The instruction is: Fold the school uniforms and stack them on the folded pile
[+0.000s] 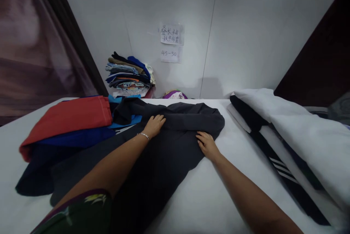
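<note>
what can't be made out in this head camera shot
Palms of the left hand and right hand, head view: hidden by the hands' own backs.
Near end of the dark grey garment, head view: cut off by the bottom edge.
Base of the purple bundle, head view: hidden behind the white table.

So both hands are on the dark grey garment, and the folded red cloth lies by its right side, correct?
Not quite: the head view shows the folded red cloth by the left side of the dark grey garment. The left hand and right hand are both on that garment.
</note>
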`<state>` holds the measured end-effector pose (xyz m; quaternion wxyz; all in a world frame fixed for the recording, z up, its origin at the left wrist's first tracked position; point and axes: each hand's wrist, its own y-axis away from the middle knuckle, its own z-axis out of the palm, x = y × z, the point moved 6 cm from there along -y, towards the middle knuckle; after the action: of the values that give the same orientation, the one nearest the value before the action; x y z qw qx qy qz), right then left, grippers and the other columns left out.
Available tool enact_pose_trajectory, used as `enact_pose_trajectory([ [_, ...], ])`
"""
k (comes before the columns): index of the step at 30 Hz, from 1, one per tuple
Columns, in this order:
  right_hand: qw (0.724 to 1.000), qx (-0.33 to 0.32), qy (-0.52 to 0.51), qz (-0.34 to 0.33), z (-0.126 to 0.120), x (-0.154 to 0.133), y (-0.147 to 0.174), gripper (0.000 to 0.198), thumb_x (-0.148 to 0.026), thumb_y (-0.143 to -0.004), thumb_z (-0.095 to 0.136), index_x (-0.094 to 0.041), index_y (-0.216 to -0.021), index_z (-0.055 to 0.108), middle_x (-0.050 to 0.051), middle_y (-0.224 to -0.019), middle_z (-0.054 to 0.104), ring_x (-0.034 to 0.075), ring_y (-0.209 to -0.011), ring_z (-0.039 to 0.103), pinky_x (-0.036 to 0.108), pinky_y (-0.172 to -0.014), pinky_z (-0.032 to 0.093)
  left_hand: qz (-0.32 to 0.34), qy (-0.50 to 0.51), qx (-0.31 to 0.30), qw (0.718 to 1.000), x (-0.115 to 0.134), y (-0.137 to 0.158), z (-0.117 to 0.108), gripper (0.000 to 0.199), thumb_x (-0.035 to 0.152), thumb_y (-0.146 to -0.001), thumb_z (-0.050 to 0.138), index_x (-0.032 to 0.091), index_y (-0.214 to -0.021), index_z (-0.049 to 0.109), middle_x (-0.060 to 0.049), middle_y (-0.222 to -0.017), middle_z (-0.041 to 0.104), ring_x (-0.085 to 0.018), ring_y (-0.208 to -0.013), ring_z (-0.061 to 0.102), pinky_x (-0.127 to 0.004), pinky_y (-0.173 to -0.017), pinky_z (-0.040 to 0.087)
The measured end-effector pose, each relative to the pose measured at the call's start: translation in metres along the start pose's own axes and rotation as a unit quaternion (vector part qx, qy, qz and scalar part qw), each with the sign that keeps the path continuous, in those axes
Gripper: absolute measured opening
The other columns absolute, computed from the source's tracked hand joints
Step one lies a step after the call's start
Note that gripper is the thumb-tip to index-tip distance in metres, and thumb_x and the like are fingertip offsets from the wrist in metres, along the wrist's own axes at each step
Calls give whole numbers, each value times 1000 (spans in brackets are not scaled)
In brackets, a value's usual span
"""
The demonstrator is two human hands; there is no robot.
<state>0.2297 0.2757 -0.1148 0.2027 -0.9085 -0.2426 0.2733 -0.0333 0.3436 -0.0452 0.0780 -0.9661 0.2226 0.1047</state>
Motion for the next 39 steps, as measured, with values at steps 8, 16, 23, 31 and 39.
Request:
enact_pose_trajectory([
  [8, 992, 95, 6, 79, -19, 9, -2, 41, -18, -85, 45, -20, -123, 60, 10, -114, 65, 26, -109, 55, 46, -98, 40, -45, -28, -35, 998, -23, -15, 9, 43, 0, -89, 28, 7, -116, 60, -13, -122, 61, -21, -111, 56, -39, -96, 34],
  [16, 990, 85, -25, 111, -23, 11, -4, 50, -19, -84, 45, -22, -133, 52, 8, -105, 66, 25, -99, 57, 43, -97, 40, -45, -87, 62, 993, -55, 5, -114, 31, 9, -88, 35, 5, -105, 61, -10, -101, 67, -23, -106, 58, -45, -101, 30],
  [23, 988, 41, 15, 151, -22, 12, -6, 49, -18, -82, 46, -15, -130, 54, 10, -101, 65, 26, -95, 55, 41, -91, 41, -57, 11, -79, 995, 18, 124, -119, 37, 9, -76, 43, 23, -99, 68, -6, -92, 68, -30, -91, 64, -49, -90, 44],
  [31, 980, 54, 17, 189, -25, 18, -4, 22, -12, -77, 45, -20, -72, 66, 8, -81, 62, 23, -84, 56, 36, -81, 45, -64, 208, -214, 952, 61, 181, -42, 56, 54, -82, 47, 23, -126, 61, -10, -129, 63, -30, -114, 61, -42, -97, 47],
  [39, 972, 215, -18, 97, -71, 4, 7, 40, -27, -91, 39, -21, -127, 55, 12, -139, 48, 27, -133, 37, 50, -109, 30, -5, 165, 26, 986, 51, 140, -45, 57, 54, -89, 43, 21, -134, 54, -10, -147, 45, -28, -136, 41, -46, -111, 33],
])
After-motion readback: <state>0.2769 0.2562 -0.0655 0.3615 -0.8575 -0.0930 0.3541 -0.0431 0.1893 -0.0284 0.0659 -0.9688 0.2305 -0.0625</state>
